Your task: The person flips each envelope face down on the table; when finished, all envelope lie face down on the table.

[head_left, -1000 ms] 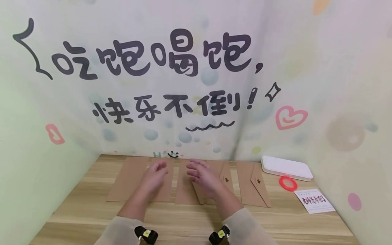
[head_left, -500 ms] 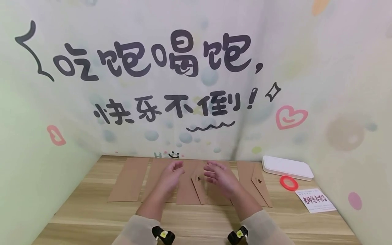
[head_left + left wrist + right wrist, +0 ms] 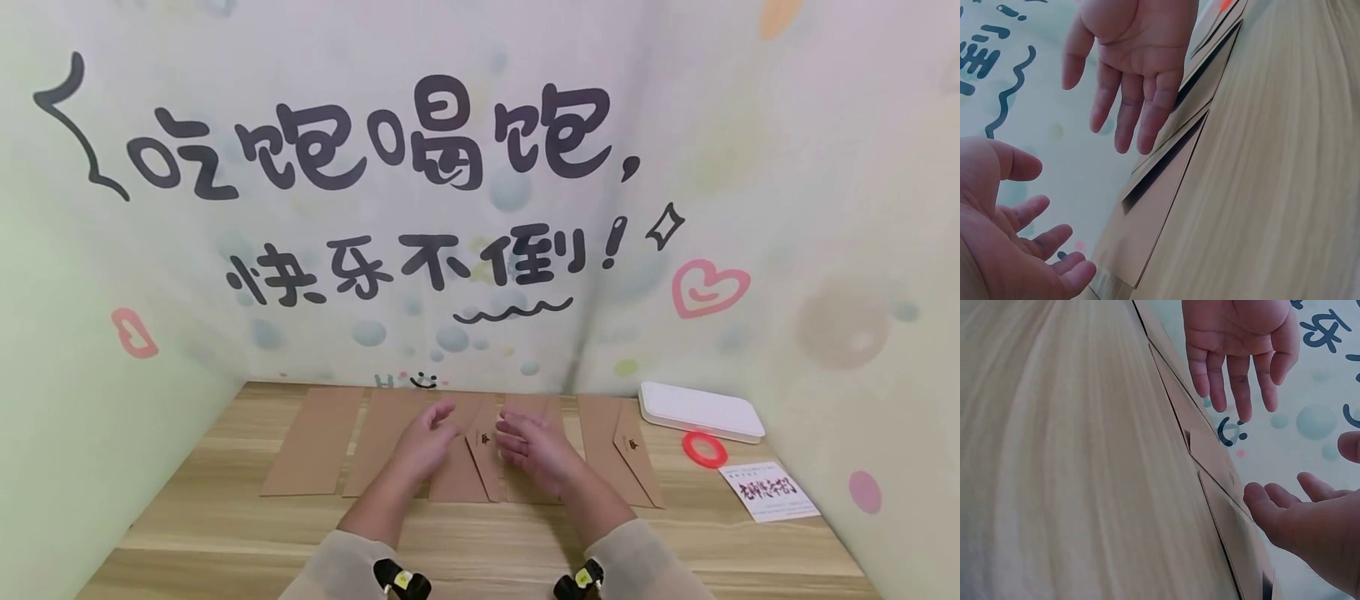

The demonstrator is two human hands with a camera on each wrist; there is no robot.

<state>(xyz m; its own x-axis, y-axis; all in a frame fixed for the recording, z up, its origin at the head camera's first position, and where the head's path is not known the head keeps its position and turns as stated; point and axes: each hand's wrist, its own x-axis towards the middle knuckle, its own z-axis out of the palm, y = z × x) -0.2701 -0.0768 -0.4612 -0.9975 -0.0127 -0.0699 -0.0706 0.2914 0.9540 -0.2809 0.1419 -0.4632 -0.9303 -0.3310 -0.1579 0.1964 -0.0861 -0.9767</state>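
Head view, table [image 3: 480, 546]: one, pale wood grain
Left hand [image 3: 426, 440], right hand [image 3: 538, 452]: apart, raised, fingers loosely bent
Brown envelopes [image 3: 453, 482]: five, flat in a row, six o'clock, beneath both hands; two show pointed flaps with small dark emblems
Four o'clock: one printed card [image 3: 771, 493], one red ring [image 3: 692, 459], one white case [image 3: 701, 410]
Back wall [image 3: 525, 354]: pale, two lines of dark lettering [image 3: 444, 133] toward twelve

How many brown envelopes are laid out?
5, in a row on the table: leftmost envelope, second envelope, third envelope, fourth envelope, rightmost envelope. Left hand and right hand partly hide the middle three; more may lie underneath.
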